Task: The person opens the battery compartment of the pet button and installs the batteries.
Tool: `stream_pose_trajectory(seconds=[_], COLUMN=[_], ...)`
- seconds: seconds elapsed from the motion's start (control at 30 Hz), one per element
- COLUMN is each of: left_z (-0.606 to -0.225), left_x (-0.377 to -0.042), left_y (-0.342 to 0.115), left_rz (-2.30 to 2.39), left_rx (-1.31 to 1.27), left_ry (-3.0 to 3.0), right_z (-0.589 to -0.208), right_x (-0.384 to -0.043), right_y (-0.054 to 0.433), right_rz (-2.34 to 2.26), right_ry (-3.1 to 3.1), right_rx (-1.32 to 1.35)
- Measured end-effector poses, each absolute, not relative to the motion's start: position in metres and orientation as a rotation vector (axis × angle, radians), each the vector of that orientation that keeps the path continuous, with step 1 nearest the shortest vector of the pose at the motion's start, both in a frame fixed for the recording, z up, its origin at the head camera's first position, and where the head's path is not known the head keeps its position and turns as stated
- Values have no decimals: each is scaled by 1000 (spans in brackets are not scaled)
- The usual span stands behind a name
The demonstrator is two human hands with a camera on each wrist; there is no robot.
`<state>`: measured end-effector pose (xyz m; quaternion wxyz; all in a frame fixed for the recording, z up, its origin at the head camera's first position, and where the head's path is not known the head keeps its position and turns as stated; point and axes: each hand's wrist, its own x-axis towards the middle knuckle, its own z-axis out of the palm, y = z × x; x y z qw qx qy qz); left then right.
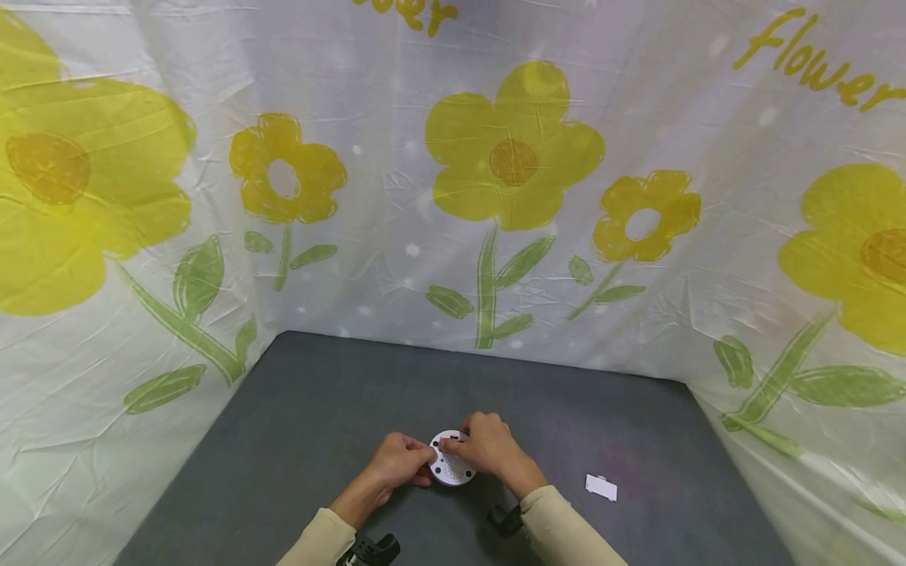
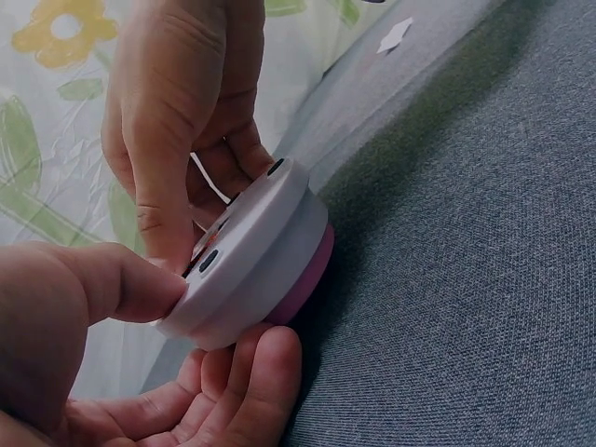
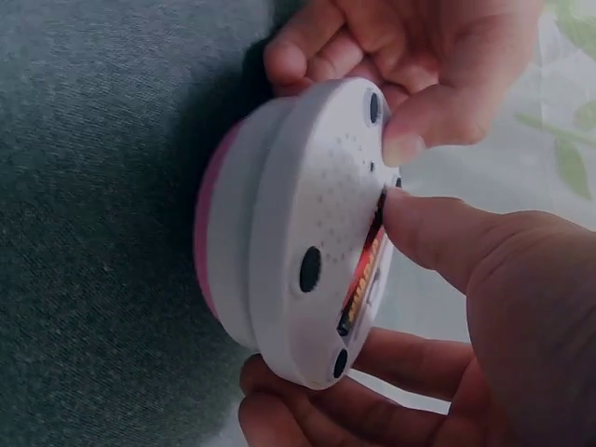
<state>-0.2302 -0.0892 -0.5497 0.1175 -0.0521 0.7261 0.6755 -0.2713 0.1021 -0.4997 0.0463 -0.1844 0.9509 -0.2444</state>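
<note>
A round white device [image 1: 453,470] with a pink underside is held at the middle of the table, its back turned up. That back has black rubber feet, a patch of small holes and an open battery slot. In the right wrist view a black, red and gold battery [image 3: 364,270] lies in the slot. My left hand [image 1: 400,461] pinches the near rim between thumb and fingers. With its thumb pressed at the battery's end, my right hand [image 1: 491,445] has its other fingers round the opposite side of the rim.
A small white battery cover [image 1: 601,487] lies on the dark grey table [image 1: 340,393], right of my right hand. Behind and on both sides hangs a white curtain [image 1: 382,259] with yellow flowers. Dark wrist cameras [image 1: 506,520] are strapped at both wrists.
</note>
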Motion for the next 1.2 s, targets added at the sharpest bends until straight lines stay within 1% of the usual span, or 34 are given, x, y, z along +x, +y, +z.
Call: stream_pose_trajectory(seconds=[0.1,0.27,0.4,0.57,0.73,0.8,0.97,1.2], left_z=[-550,-551,-550,-549,-548,-548,-547,-548], left_x=[-231,-231,-230,-230,-228,-227,-227,-228], left_y=[-89,-89,-88,-88,-88,-88,-87,-87], left_rz=[1973,1971,1972,1969,1981,1985,1979,1983], left_rx=[-149,-149,-155,-163,-157,-156,-175,-178], left_ry=[2129,2127,2128,2133,2124,2123,2134,2133], right_z=[-522,-572,-581,-569,-572,-557,-496,-490], right_x=[-285,-315,-319,-310,-310,-302,-268,-271], right_y=[107,117,120,116,121,123,127,157], right_rz=[-763,-760,-784,-828,-863,-875,-909,-918], right_ry=[2932,2954,2938,2926,2932,2905,2867,2894], right_rx=[-599,-572,-539,-510,-604,-611,-555,-505])
